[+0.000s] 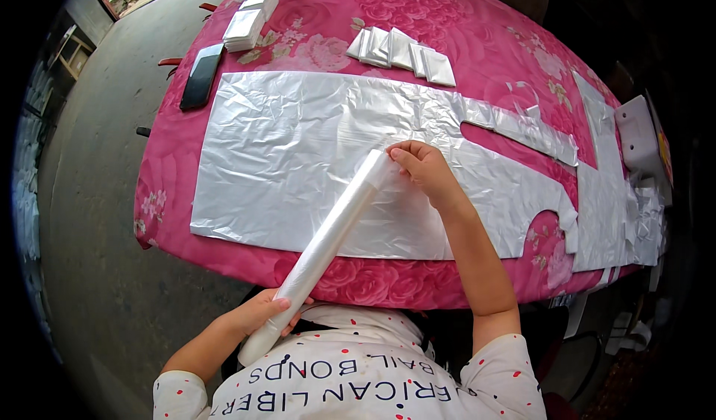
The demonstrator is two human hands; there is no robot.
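Observation:
A long white roll of thin plastic film slants from my lap up over the table. My left hand grips its lower end near my chest. My right hand pinches the roll's upper end above a large flat white plastic sheet, cut like an apron with long straps, which lies spread on the pink flowered tablecloth.
Several small folded white plastic packets lie in a row at the far side. Two stacks of folded packets sit at the far left, beside a black phone. More plastic sheets pile at the right edge. Grey floor lies left.

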